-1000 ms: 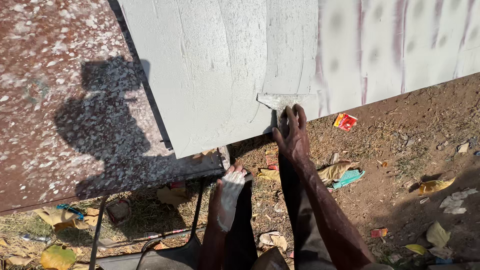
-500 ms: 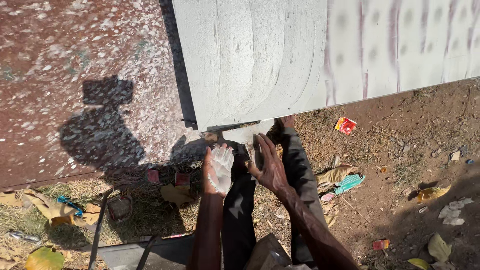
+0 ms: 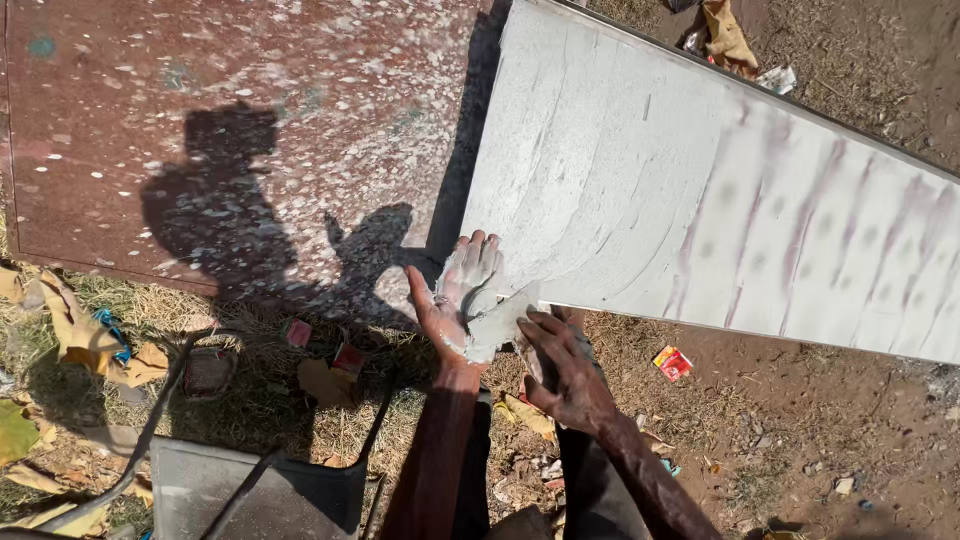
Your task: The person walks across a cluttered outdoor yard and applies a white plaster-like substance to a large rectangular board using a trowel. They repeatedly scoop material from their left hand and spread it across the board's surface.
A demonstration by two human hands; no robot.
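Observation:
My left hand [image 3: 455, 300] is palm up with fingers spread and smeared with grey-white putty, at the lower left corner of a large white-coated board [image 3: 650, 190]. A wide putty knife blade [image 3: 500, 322], loaded with putty, lies across that palm. My right hand [image 3: 565, 372] grips the knife from the right, just below the board's lower edge. The board's left part carries fresh grey putty with curved strokes, while its right part is paler with purplish streaks.
A reddish-brown panel [image 3: 250, 130] speckled with white lies to the left, with my shadow on it. A dark metal pan [image 3: 250, 490] with thin handles sits at the bottom left. Dry leaves, grass and a red wrapper [image 3: 672, 362] litter the dirt ground.
My right hand has taken the knife off the board's edge and brought it down onto my left palm. My left hand rose toward the board's corner. The view shifted, showing more of the board.

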